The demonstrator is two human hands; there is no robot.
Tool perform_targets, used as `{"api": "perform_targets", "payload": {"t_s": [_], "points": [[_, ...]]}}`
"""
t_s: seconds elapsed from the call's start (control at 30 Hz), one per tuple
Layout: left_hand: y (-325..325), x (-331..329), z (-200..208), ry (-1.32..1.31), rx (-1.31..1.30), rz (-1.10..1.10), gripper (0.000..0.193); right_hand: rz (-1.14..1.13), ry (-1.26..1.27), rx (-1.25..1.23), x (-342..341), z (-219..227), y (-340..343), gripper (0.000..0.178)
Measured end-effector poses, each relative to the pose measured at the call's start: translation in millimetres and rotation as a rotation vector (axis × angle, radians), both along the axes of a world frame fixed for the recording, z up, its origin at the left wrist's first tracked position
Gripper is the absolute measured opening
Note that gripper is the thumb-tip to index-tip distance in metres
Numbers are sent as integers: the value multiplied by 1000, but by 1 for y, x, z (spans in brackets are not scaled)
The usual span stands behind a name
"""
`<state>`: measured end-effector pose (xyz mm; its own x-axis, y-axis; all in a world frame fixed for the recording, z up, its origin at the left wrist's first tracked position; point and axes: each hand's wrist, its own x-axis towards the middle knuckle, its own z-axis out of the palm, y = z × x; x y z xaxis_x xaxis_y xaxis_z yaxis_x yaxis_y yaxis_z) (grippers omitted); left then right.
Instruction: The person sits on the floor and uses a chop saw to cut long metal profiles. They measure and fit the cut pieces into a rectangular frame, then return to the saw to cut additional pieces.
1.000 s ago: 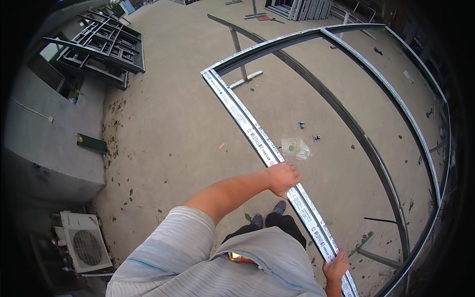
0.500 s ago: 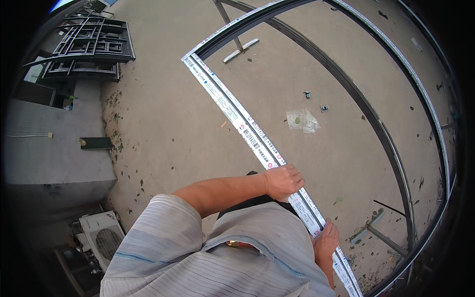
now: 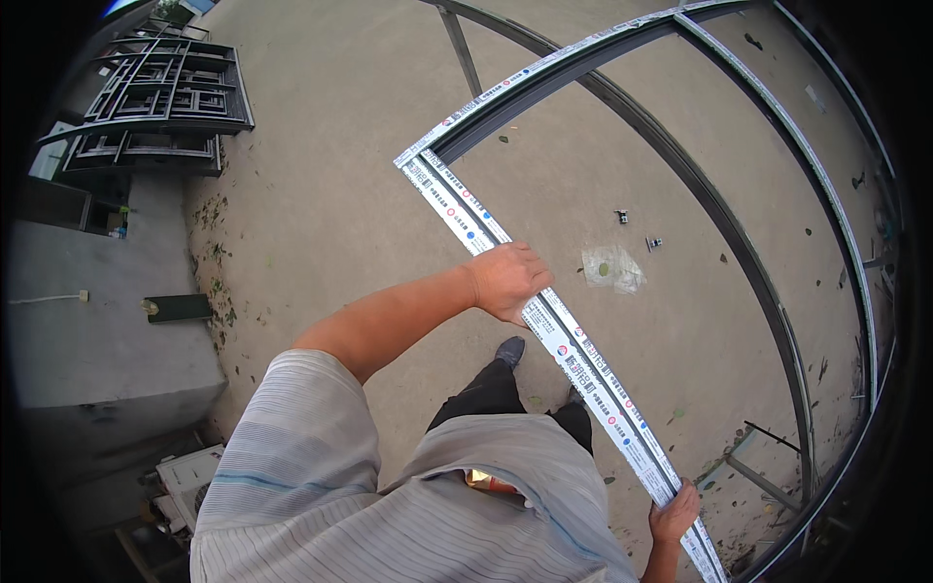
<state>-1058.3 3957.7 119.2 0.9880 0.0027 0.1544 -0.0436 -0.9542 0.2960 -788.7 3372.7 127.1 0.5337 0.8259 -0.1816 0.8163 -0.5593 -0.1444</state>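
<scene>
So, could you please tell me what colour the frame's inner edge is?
Dark grey frame, seen in the head view.

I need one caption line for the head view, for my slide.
Both hands, left hand and right hand, grip the near rail of a large grey metal window frame above a concrete floor.

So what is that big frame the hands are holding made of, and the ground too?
The frame looks like metal, likely aluminium: thin, straight, dark grey bars, the near one covered in white protective film with printing. Both the left hand and the right hand grip that bar. The ground looks like concrete: pale, matte and rough, with stains and scattered debris.
</scene>
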Motion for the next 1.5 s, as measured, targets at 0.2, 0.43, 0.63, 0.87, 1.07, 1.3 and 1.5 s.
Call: {"api": "perform_targets", "payload": {"t_s": [0.2,0.43,0.63,0.87,1.07,1.3,1.5], "points": [[1,0,-17,-128,-14,-19,38,-77,-49,-17,-18,6,13,68],[4,-2,-16,-141,-7,-20,46,-62,-16,38,-61,8,119,74],[44,-20,-5,-109,-11,-1,63,-42,-62,107,-76,-6,160,64],[89,-39,-9,-48,106,22,60,6,-143,168,-76,-15,157,57],[87,-38,-6,62,98,56,65,-28,-159,144,-73,-21,151,55],[103,-42,10,27,-119,48,66,-6,-123,174,-73,-16,155,62],[111,-39,11,191,16,312,60,-17,-76,192,-74,-6,165,63]]}}
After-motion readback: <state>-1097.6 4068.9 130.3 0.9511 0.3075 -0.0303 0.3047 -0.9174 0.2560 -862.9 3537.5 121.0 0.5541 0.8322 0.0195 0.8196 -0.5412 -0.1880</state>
